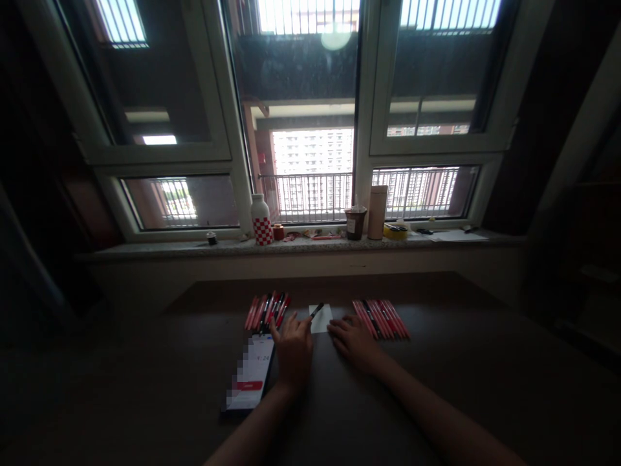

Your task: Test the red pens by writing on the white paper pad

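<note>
A small white sheet of paper (326, 323) lies on the dark table between my hands. Over it slants a black pen (317, 310), its lower end hidden at the thumb side of my left hand (294, 343). That hand pinches the pen there, while its other fingers stretch forward. My right hand (356, 342) rests palm down with fingers extended, fingertips at the paper's right edge and nothing in its grasp. Beyond my left hand is a group of red and black pens (266, 310). A second row of pens (381, 318), mostly red, lies just past my right hand.
A phone (252, 372) with a lit screen lies left of my left forearm. On the windowsill (223, 247) behind the table stand a checkered bottle (262, 221), a lidded cup (355, 223), a tan cylinder (377, 213) and a yellow tape roll (395, 232).
</note>
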`<state>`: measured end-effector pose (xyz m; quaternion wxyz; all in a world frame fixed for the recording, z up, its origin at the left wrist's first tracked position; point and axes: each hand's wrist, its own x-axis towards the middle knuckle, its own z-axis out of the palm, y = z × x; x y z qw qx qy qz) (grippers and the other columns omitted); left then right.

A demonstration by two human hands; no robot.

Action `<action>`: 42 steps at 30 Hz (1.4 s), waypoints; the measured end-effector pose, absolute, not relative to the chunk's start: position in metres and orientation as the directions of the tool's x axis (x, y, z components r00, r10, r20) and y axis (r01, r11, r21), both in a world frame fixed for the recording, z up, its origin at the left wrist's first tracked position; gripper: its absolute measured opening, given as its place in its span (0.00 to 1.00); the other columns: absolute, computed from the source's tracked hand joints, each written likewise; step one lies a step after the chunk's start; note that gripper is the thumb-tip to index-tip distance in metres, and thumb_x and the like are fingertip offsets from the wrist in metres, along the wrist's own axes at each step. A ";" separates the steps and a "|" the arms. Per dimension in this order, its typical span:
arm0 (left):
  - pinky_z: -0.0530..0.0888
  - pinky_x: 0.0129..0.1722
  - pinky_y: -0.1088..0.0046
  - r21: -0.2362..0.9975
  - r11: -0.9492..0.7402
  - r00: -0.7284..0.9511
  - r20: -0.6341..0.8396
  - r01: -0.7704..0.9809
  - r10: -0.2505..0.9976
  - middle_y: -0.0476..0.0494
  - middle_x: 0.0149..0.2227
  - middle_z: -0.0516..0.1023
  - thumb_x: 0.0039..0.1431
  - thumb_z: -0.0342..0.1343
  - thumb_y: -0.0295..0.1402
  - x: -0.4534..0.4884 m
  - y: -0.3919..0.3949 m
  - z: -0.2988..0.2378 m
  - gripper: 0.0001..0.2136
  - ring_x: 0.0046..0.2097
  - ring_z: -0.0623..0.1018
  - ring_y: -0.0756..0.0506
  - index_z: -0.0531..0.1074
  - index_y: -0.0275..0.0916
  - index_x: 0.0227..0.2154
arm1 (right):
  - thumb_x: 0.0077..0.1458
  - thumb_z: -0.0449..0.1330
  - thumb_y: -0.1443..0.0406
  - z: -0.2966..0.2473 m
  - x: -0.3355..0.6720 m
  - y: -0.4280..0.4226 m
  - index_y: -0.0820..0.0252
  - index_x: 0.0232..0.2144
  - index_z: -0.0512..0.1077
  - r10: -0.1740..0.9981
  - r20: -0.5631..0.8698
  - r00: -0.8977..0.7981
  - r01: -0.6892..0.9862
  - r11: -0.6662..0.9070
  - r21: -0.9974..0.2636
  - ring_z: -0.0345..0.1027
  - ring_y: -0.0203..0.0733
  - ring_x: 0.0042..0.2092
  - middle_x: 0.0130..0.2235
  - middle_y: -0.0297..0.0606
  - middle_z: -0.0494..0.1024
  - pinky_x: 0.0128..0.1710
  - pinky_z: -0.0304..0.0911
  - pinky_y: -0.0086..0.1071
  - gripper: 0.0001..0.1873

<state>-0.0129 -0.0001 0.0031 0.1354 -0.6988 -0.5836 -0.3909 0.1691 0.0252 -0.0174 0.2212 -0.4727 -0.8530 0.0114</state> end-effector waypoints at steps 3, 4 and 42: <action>0.48 0.62 0.45 0.318 -0.292 -0.019 0.705 0.902 0.709 0.42 0.42 0.80 0.62 0.43 0.29 -0.013 0.001 0.002 0.14 0.52 0.74 0.41 0.75 0.41 0.41 | 0.60 0.52 0.62 -0.019 0.168 0.027 0.51 0.57 0.64 0.803 0.389 -0.453 0.800 0.558 -0.220 0.53 0.50 0.57 0.58 0.35 0.67 0.56 0.52 0.44 0.22; 0.48 0.62 0.45 0.336 -0.288 -0.034 0.700 0.897 0.713 0.42 0.42 0.80 0.63 0.43 0.30 -0.013 0.002 0.002 0.14 0.52 0.74 0.42 0.75 0.41 0.41 | 0.60 0.52 0.62 -0.020 0.168 0.027 0.52 0.57 0.63 0.797 0.405 -0.448 0.799 0.560 -0.218 0.53 0.50 0.57 0.59 0.36 0.66 0.57 0.52 0.45 0.22; 0.40 0.56 0.30 0.217 -0.214 0.101 0.439 0.952 0.893 0.47 0.47 0.77 0.60 0.47 0.41 -0.004 0.003 -0.010 0.12 0.59 0.63 0.34 0.74 0.51 0.41 | 0.58 0.52 0.69 -0.016 0.176 0.029 0.54 0.41 0.74 0.795 0.594 -0.121 0.944 0.276 -0.178 0.60 0.51 0.46 0.40 0.43 0.73 0.49 0.52 0.43 0.13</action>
